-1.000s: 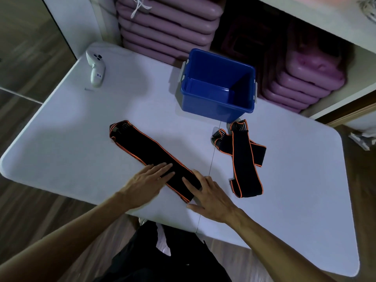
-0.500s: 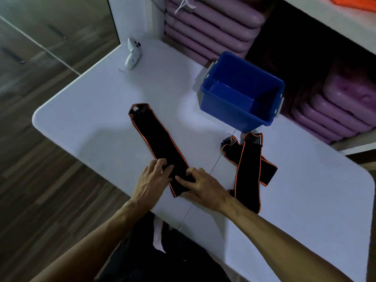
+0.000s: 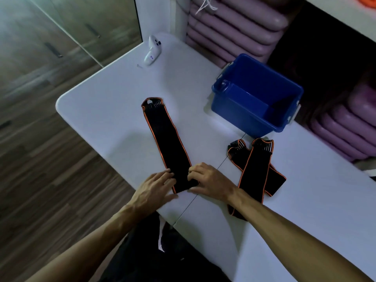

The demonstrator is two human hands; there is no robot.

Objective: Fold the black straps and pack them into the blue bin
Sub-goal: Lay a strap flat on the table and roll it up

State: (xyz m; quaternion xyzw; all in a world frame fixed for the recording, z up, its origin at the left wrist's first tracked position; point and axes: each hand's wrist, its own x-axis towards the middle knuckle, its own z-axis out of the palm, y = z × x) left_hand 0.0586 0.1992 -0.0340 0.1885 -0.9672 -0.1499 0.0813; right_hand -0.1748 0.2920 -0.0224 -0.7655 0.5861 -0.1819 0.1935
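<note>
2 hands pinch near end of flat strap on desk, fingers narrow on its edges, likely squaring for fold | 2 straps crossed beside empty blue bin

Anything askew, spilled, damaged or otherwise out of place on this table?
Nothing is spilled or visibly damaged. Two black straps lie crossed in a loose heap in front of the blue bin, unfolded. A white controller at the table's far corner has no part in the packing. The bin looks empty.
</note>
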